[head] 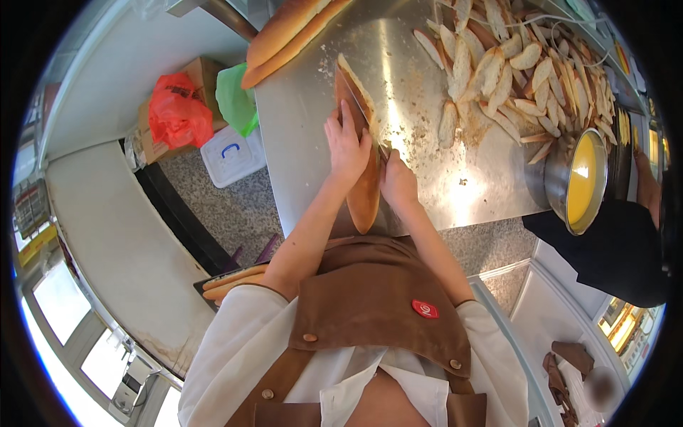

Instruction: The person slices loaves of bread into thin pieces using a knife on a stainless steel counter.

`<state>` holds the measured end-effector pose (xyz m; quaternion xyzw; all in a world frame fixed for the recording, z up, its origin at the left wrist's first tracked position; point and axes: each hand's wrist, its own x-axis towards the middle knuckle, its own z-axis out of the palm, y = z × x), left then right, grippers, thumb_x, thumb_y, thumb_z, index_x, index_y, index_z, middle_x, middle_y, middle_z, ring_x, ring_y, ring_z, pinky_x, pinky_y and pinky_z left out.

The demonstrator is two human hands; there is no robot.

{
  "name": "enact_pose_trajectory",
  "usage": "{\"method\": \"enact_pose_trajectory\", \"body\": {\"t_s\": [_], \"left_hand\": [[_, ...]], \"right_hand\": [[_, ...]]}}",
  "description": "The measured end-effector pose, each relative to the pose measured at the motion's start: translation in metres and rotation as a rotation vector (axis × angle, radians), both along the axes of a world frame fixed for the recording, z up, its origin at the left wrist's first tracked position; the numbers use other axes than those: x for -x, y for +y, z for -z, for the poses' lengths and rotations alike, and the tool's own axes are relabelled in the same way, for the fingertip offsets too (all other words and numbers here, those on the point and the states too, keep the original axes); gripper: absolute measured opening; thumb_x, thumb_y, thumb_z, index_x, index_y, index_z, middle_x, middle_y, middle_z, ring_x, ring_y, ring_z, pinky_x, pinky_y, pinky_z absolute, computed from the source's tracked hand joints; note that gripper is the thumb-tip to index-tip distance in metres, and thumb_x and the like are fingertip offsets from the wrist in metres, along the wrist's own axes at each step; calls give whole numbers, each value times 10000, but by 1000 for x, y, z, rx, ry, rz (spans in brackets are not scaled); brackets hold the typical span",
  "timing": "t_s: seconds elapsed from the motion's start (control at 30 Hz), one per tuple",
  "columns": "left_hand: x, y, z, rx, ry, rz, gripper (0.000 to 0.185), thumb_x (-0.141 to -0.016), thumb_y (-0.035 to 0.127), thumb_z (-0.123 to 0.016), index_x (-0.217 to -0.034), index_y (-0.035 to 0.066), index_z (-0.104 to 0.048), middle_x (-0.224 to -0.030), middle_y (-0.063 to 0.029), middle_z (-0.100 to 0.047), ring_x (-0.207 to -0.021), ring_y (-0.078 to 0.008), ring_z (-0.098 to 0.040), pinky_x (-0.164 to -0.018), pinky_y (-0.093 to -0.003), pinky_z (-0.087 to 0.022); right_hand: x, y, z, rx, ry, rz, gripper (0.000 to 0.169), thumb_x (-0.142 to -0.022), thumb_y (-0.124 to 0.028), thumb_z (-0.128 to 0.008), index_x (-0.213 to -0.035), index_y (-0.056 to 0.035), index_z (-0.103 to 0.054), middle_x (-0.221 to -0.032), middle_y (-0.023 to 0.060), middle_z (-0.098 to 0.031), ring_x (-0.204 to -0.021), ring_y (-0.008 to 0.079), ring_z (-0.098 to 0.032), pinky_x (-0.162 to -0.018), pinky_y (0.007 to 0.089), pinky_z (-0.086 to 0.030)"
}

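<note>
A long crusty bread loaf (364, 200) lies lengthwise in front of me on a stainless steel table (304, 176). My left hand (348, 141) grips it from the left side, with fingers stretched along the crust. In my right hand (399, 179) is the handle of a knife (358, 101). Its blade runs away from me along the loaf's far half, where a strip of pale crumb shows on the right. How deep the blade sits in the bread is hard to see.
Whole long loaves (291, 45) rest at the table's far left. Many bread slices (496, 74) are heaped at the far right, near a metal bowl (555, 176) of yellow liquid. Another person's arm (645, 181) is beyond it. Red (179, 115) and green (235, 99) plastic bags stand left.
</note>
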<state>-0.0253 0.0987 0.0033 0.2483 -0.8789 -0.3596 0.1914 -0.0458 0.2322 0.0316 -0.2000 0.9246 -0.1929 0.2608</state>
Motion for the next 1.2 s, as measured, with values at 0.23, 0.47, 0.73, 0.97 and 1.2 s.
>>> {"method": "enact_pose_trajectory", "body": {"t_s": [0.23,0.47,0.73,0.97,1.2], "left_hand": [[-2,2,3,4,2,-40,718,-796,55,-625,-1422,-69,-295,-1284,-260,-384,-1135,-421,-397,-996,-469,-356],[-5,13,-7,-30,-11,50,757,-771,56,-639,-1428,-61,-283,-1291,-250,-381,-1149,-422,-393,-1012,-466,-353],[-6,15,-2,-39,-15,8,743,-782,59,-623,-1438,-33,-286,-1309,-236,-367,-1161,-410,-396,-1011,-453,-364],[-8,17,1,-46,-23,45,746,-785,69,-626,-1442,-22,-287,-1292,-236,-389,-1155,-408,-401,-1004,-455,-369],[-6,18,-3,-21,-43,-13,745,-783,73,-628,-1442,-13,-293,-1294,-226,-390,-1156,-400,-406,-1006,-457,-368]], "right_hand": [[-14,20,-10,4,-21,17,227,-861,-88,-528,-1048,22,-462,-821,244,-647,-704,414,-650,-630,491,-533],[17,-15,-6,23,65,-5,198,-889,-107,-504,-1019,36,-460,-775,248,-642,-689,428,-646,-630,489,-536],[-13,11,-2,73,-42,50,211,-913,-136,-500,-1040,23,-443,-757,277,-637,-684,447,-635,-606,516,-512],[-10,4,-6,18,-53,62,254,-892,-102,-513,-1066,65,-431,-781,276,-641,-702,436,-643,-632,495,-526],[-20,-1,-14,-1,-65,75,239,-924,-130,-480,-1017,83,-424,-732,291,-631,-680,459,-630,-629,503,-515]]}}
